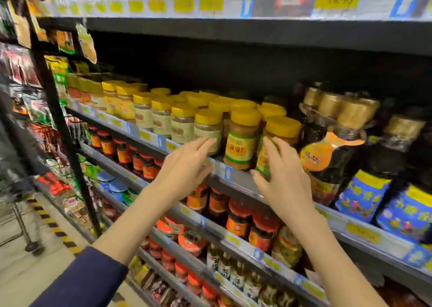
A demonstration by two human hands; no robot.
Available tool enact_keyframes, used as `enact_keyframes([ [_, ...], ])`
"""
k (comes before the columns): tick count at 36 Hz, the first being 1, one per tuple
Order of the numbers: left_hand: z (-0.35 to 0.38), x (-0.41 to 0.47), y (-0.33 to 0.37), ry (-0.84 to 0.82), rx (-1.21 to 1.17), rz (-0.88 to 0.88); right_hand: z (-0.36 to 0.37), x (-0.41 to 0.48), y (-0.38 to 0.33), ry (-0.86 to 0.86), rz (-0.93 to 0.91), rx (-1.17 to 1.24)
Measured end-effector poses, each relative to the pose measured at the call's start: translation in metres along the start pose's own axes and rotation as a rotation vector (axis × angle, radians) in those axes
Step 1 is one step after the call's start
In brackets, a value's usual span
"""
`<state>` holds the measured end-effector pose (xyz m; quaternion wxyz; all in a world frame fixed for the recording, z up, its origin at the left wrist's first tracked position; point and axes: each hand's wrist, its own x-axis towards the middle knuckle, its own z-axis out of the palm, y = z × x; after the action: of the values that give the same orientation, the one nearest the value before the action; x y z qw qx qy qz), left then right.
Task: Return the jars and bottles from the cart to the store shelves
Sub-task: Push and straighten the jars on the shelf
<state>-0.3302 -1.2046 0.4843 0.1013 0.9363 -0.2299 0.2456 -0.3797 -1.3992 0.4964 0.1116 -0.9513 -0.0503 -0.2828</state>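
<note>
Two hands are working at the shelf [236,178]. The left hand [184,166] is touching one pale jar [208,127], fingers straight and together. The right hand [282,180], fingers spread, is pressing one green-labelled jar [282,129] behind them, half hiding its label.

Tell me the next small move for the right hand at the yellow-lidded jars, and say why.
Probably ease the front jar a little deeper with the right hand, then let go. The jar stands at the shelf lip, beside its green-labelled neighbour, and the fingers lie nearly straight against its front rather than wrapped round it. The left hand only touches a pale jar.
</note>
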Motion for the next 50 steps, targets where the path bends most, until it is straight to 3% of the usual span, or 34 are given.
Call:
enact_keyframes([
  [6, 0.013, 0.039, -0.019, 0.001, -0.109, 0.149, 0.015, 0.013, -0.011, 0.213, 0.107, -0.034],
  [18, 0.046, 0.073, -0.022, -0.124, -0.378, 0.238, 0.034, 0.016, -0.018, 0.223, 0.415, -0.031],
  [25, 0.055, 0.08, -0.017, -0.064, -0.439, 0.235, 0.027, 0.024, -0.016, 0.195, 0.413, -0.204],
  [32, 0.047, 0.086, -0.014, -0.012, -0.275, 0.277, 0.028, 0.031, -0.011, 0.164, 0.383, -0.302],
  [50, 0.048, 0.089, -0.017, 0.001, -0.298, 0.26, 0.036, 0.034, -0.008, 0.206, 0.351, -0.28],
])
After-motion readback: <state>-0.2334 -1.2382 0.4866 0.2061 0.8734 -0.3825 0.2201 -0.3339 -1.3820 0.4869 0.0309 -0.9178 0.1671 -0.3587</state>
